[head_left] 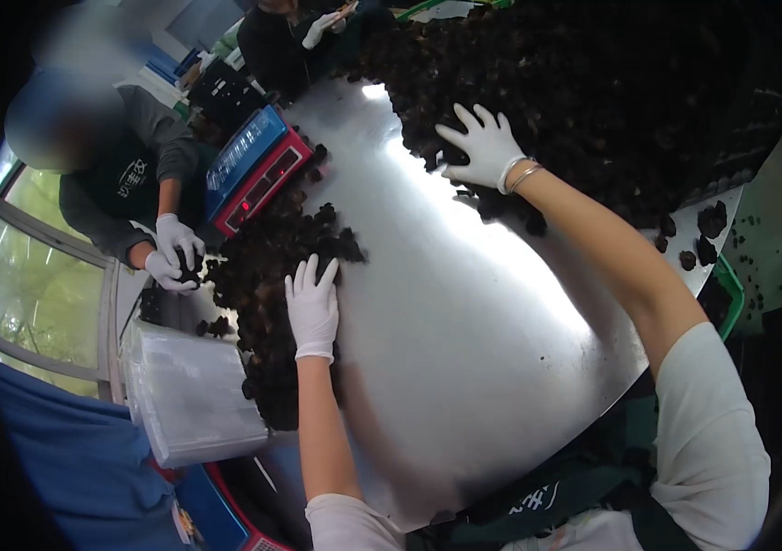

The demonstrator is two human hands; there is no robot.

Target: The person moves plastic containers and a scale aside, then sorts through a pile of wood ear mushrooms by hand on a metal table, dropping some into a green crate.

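Note:
My left hand (pixel 314 308), in a white glove, lies with fingers apart on the right edge of a pile of dark, lumpy pieces (pixel 267 317). Farther off to the right, my right hand (pixel 485 147), also gloved and with a bracelet at the wrist, spreads its fingers at the near edge of a much larger dark heap (pixel 584 83). Neither hand visibly holds anything. Between them shows the shiny metal tabletop (pixel 428 340).
A red and blue scale (pixel 258 170) stands at the back left. Beside it, a co-worker's gloved hands (pixel 175 253) hold a dark piece. Stacked clear plastic containers (pixel 194 395) sit at the left edge. Another person's gloved hand (pixel 319 30) shows at the top.

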